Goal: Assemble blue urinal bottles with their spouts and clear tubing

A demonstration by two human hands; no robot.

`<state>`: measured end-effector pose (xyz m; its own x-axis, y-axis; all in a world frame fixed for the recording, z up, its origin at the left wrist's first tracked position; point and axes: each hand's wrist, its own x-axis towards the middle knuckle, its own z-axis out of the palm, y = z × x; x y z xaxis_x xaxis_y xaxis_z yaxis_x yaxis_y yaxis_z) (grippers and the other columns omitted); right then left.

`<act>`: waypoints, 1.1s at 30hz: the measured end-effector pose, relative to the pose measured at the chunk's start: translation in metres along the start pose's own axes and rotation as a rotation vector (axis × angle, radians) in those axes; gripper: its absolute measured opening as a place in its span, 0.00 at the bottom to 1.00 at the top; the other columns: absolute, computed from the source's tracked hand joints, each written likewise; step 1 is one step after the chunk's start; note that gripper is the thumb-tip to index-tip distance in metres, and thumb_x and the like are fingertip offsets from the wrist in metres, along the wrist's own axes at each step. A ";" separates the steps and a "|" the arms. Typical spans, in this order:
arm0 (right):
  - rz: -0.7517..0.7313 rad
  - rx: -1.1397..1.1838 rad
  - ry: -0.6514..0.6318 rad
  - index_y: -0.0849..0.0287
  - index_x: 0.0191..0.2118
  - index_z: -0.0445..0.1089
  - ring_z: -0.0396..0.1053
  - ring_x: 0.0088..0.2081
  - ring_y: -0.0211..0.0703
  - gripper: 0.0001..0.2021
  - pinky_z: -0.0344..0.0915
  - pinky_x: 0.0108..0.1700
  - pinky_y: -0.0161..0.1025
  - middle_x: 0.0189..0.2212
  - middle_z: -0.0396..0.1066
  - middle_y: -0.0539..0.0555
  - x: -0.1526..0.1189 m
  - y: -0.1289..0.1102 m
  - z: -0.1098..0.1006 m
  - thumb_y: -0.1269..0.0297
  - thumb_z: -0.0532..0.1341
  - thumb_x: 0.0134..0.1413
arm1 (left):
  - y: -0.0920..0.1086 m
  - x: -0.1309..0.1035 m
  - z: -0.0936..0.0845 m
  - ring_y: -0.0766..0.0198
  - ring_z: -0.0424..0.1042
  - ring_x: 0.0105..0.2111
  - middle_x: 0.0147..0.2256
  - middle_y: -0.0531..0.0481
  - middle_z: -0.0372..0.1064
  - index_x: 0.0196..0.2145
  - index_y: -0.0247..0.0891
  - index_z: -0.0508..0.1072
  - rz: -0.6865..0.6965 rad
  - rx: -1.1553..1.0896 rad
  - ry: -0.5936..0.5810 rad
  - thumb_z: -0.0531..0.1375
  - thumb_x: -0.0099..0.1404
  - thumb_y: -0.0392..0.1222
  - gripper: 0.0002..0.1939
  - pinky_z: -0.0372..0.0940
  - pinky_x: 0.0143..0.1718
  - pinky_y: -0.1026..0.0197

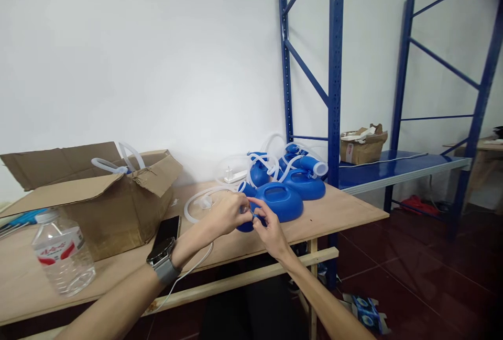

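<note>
My left hand (230, 213) and my right hand (271, 229) meet above the table's front part, fingers pinched around a small blue piece (254, 215) whose shape is mostly hidden. Just behind them lies a blue plastic bottle (286, 201) with a handle opening. A second blue bottle (308, 185) rests behind it, its wide white-rimmed mouth pointing right. White flexible tubes (204, 193) coil to the left of the bottles and over them. More blue parts (259, 172) lie among the tubes at the back.
An open cardboard box (118, 219) with tubes inside stands on the left, beside a water bottle (63, 256) and a black phone (168, 230). A white cable (196, 264) hangs over the table's front edge. Blue shelving (335, 94) rises at the right, bearing another box (363, 149).
</note>
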<state>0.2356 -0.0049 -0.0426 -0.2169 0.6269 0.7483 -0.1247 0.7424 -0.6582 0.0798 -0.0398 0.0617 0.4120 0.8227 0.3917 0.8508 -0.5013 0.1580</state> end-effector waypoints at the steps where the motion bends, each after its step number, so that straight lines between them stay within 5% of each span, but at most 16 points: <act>1: -0.016 -0.020 0.012 0.58 0.60 0.69 0.63 0.31 0.41 0.23 0.63 0.36 0.36 0.28 0.65 0.48 0.000 0.002 0.000 0.64 0.56 0.61 | 0.001 0.001 0.000 0.65 0.67 0.26 0.26 0.50 0.71 0.26 0.36 0.74 0.006 0.014 -0.002 0.60 0.59 0.40 0.07 0.58 0.30 0.63; 7: -0.064 -0.141 0.051 0.56 0.61 0.70 0.66 0.33 0.44 0.23 0.66 0.35 0.37 0.30 0.68 0.51 0.000 0.001 -0.008 0.64 0.55 0.62 | 0.008 0.003 -0.001 0.65 0.66 0.26 0.26 0.50 0.70 0.24 0.37 0.71 0.023 0.047 -0.009 0.60 0.62 0.41 0.10 0.58 0.30 0.62; 16: -0.095 -0.230 0.019 0.55 0.61 0.68 0.67 0.32 0.44 0.24 0.67 0.35 0.36 0.28 0.67 0.49 -0.002 -0.016 -0.012 0.68 0.55 0.60 | 0.011 -0.007 -0.015 0.66 0.65 0.30 0.28 0.53 0.68 0.26 0.38 0.67 0.024 -0.310 -0.082 0.56 0.69 0.55 0.20 0.60 0.35 0.63; 23: -0.119 -0.232 0.039 0.57 0.61 0.66 0.64 0.30 0.42 0.24 0.65 0.33 0.35 0.27 0.65 0.47 0.000 -0.026 -0.014 0.67 0.55 0.59 | 0.018 -0.010 -0.023 0.68 0.63 0.29 0.27 0.55 0.67 0.23 0.39 0.63 -0.039 -0.546 -0.142 0.58 0.66 0.48 0.16 0.59 0.33 0.65; 33: -0.139 -0.309 0.052 0.58 0.59 0.67 0.68 0.33 0.44 0.21 0.67 0.35 0.37 0.27 0.69 0.49 0.000 -0.025 -0.016 0.67 0.55 0.60 | 0.017 -0.013 -0.011 0.65 0.67 0.29 0.28 0.53 0.71 0.27 0.38 0.72 -0.027 -0.329 0.028 0.58 0.66 0.47 0.13 0.62 0.35 0.62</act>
<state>0.2540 -0.0203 -0.0248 -0.1682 0.5198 0.8376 0.1510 0.8533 -0.4992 0.0857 -0.0621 0.0698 0.3777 0.8313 0.4077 0.7084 -0.5430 0.4509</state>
